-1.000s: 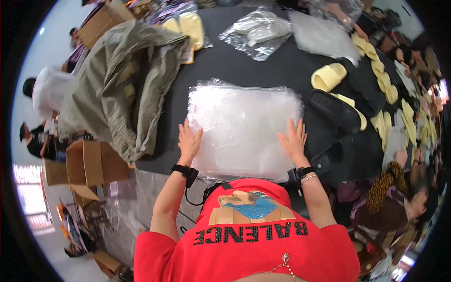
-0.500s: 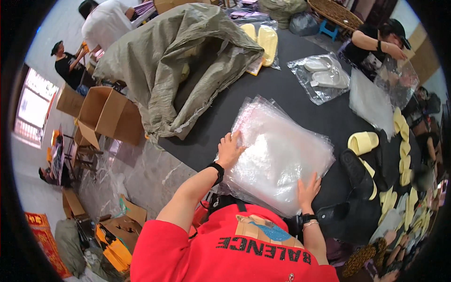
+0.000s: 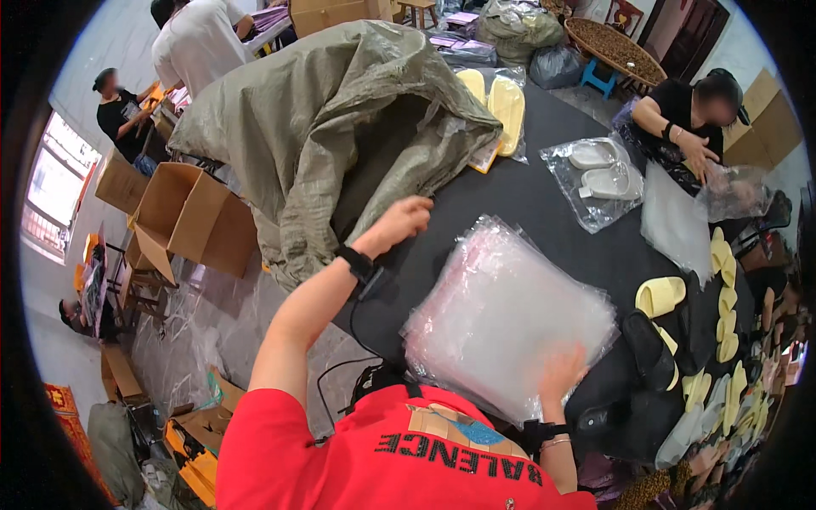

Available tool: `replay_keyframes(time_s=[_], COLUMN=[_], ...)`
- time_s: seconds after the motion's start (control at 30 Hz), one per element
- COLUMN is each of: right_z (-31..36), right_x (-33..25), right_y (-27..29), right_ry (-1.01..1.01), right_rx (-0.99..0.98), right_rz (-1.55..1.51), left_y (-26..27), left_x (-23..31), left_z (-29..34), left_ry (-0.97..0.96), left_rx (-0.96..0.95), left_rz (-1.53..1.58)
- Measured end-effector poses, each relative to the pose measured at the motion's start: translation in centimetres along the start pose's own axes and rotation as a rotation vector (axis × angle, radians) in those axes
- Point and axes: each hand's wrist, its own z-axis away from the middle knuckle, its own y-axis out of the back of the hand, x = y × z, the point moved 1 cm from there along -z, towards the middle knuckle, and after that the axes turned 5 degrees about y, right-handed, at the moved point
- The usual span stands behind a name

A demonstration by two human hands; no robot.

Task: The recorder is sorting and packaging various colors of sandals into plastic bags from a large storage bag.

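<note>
And there goes the left hand point(image 3: 399, 223)! Half a second ago its fingers lay along the near-left side of the stack point(image 3: 501, 314) of clear bags; now they're off it, up and across to the open mouth of the big sack point(image 3: 323, 119). Those fingers are half curled right at the sack's rim, and whether they pinch the cloth I can't tell from here. The right hand point(image 3: 561, 374) hasn't left its post: fingers loose and spread, a bit blurred, resting on the stack's near-right corner, clenching nothing. So the stack sits under the right fingers and just below the left ones, flat on the black table point(image 3: 544, 204), its left side uncovered where the left hand was. Beyond the left fingertips, past the sack's rim, lie the bagged yellow slippers point(image 3: 508, 115); out to the right of those fingers, well apart, the bagged white slippers point(image 3: 608, 183). Close to the right of the right fingers there's a dark slipper point(image 3: 648, 348), and a little past it a loose yellow one point(image 3: 660, 296). Far across from the right fingers, a co-worker's hand point(image 3: 697, 153), up near the face half a second ago, is lower now, beside a crumpled clear bag point(image 3: 735, 194). Well left of the left fingers, an open carton point(image 3: 212, 221) stands just where it stood.
</note>
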Motion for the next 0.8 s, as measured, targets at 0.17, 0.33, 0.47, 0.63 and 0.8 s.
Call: replay_keyframes(time_s=[0.17,0.33,0.47,0.63,0.8], right_z=[-3.4,-4.1,-4.6,-4.9,-5.0], right_x=[-9.7,-10.1,-10.1,-10.2,-10.2], right_y=[-2.1,-3.9,-4.4,-4.4,-4.2], right_ry=[0.041,0.005,-0.036,-0.048,0.004], right_rx=[-0.112,-0.093,-0.173,-0.193,-0.185], right_rz=[-0.069,-0.02,0.006,0.066,0.076], left_y=[9.4,23.8,33.2,29.3,28.5], left_x=[-2.0,-9.7,-9.3,-11.2,-23.6], left_z=[-8.9,-13.2,-11.2,-13.8,-17.7], left_ry=[0.019,0.234,0.282,-0.045,0.188], left_rx=[0.352,0.866,0.959,0.725,0.894], left_rz=[-0.036,-0.281,-0.475,-0.657,-0.701])
